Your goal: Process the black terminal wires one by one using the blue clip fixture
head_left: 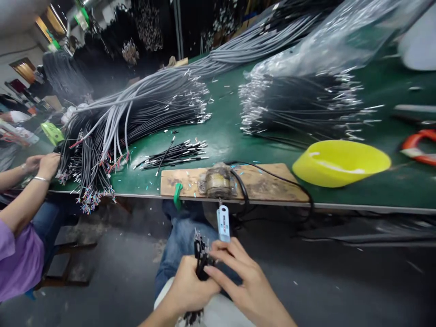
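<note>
My left hand [194,284] is wrapped round a bundle of short black cables [200,256] with stripped, silvery ends, held low over my lap. The thumb and fingers of my right hand [248,277] close on the bundle's upper part, near the wire ends; exactly which strands they pinch is hidden. Just above my right fingers, a light blue slotted piece [224,223] sticks out from a small, worn motor [218,182]. That motor is mounted on a wooden board [269,181] at the table edge.
A green clip [177,196] sits on the board. Loose black cables [173,154] lie behind it on the green table [225,109]. A yellow bowl-like container [340,163], a large cable pile [299,106] and orange-handled tool [420,146] are right. A co-worker's hands [44,165] touch cables left.
</note>
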The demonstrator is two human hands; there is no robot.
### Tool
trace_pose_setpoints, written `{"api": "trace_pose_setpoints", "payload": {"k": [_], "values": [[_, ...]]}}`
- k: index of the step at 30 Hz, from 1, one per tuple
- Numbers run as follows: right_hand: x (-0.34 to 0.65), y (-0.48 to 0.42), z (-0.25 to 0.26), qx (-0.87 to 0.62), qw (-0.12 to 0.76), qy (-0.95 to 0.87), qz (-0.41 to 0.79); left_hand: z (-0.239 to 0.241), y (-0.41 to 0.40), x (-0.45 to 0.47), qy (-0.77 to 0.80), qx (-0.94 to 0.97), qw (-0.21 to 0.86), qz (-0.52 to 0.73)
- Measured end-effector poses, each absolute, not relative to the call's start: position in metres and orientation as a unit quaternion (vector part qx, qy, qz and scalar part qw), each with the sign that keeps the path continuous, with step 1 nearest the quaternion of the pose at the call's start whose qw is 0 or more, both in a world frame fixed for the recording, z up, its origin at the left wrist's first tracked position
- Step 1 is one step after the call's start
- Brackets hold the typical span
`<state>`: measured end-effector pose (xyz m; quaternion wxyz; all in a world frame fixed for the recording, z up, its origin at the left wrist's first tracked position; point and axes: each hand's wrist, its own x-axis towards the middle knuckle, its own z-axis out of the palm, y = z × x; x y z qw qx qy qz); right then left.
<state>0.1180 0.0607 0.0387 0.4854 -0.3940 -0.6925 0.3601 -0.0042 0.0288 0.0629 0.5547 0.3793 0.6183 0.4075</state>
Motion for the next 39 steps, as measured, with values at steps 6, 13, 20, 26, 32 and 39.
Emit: {"api": "trace_pose_setpoints", "payload": {"k": [6,13,20,26,32,39], "values": [[0.121,0.062,0.044,-0.357,0.513,-0.684,0.377,0.053,0.021,-0.003,0.659,0.339,0.504,0.443],[0.112,0.06,0.044,-0.416,0.581,-0.581,0.39,0.054,0.02,0.001,0.621,0.256,0.551,0.495],[0.105,0.06,0.033,-0.35,0.57,-0.509,0.542,0.067,0.029,0.0,0.557,0.177,0.647,0.49],[0.116,0.066,0.037,-0.358,0.542,-0.493,0.58,0.07,0.033,-0.005,0.571,0.178,0.659,0.456],[0.103,0.056,0.039,-0.385,0.556,-0.446,0.587,0.066,0.025,0.003,0.644,0.296,0.498,0.5],[0.102,0.055,0.043,-0.419,0.624,-0.599,0.275,0.067,0.027,0.005,0.67,0.36,0.426,0.49]]}}
